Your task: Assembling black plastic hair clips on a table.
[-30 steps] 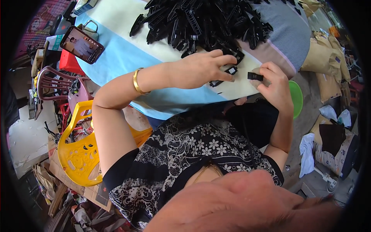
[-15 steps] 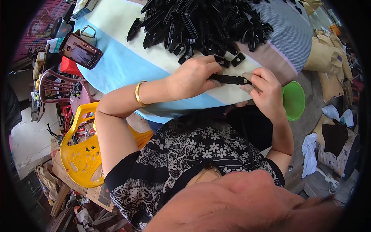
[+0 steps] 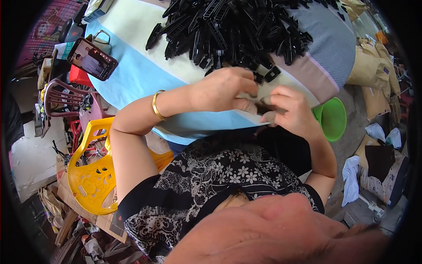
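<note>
My left hand [image 3: 224, 90], a gold bangle on its wrist, hovers over the near part of the table. Its thumb and index finger are apart, with pale cloth showing between them. Close by on the right, my right hand [image 3: 292, 109] has bent fingers, its thumb apart from the index; I see nothing held there. Some fingertips look wrapped in a tan covering. Just beyond both hands lies a big heap of black plastic clip-like parts [image 3: 224, 37]. One loose black part [image 3: 272, 74] lies at its near edge.
A striped cloth covers the round table [image 3: 127, 66]. On its left a phone [image 3: 92, 59] leans by a metal mug [image 3: 102, 42]. A green bucket [image 3: 332, 125] stands beyond the right edge. A yellow plastic chair [image 3: 92, 176] is at left; brown sacks [image 3: 369, 66] are at right.
The long black part that both hands held is no longer visible between them. My right hand has moved slightly left and down, and the fingers of both hands have parted.
</note>
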Available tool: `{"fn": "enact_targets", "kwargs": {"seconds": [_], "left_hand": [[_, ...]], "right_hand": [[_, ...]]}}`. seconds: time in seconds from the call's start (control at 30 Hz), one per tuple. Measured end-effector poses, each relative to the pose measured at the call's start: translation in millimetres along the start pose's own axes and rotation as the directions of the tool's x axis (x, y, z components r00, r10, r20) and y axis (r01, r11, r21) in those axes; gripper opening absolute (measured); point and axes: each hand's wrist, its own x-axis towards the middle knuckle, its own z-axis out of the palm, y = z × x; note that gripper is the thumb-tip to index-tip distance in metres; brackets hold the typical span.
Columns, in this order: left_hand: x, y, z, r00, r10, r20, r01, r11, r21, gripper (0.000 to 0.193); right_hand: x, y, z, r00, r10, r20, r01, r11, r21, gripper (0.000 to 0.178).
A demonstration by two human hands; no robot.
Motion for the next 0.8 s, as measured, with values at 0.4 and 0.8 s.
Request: {"fn": "enact_targets", "kwargs": {"seconds": [0.4,0.8], "left_hand": [[24,-19,-4,0.953,0.073,-0.295,0.128,0.784,0.607,0.036],[18,-12,-12,0.869,0.221,-0.443,0.069,0.831,0.551,0.028]], "right_hand": [[22,15,-15,0.999,-0.018,-0.040,-0.001,0.905,-0.426,0.029],[23,8,-15,0.996,-0.028,-0.083,0.009,0.974,-0.227,0.026]]}}
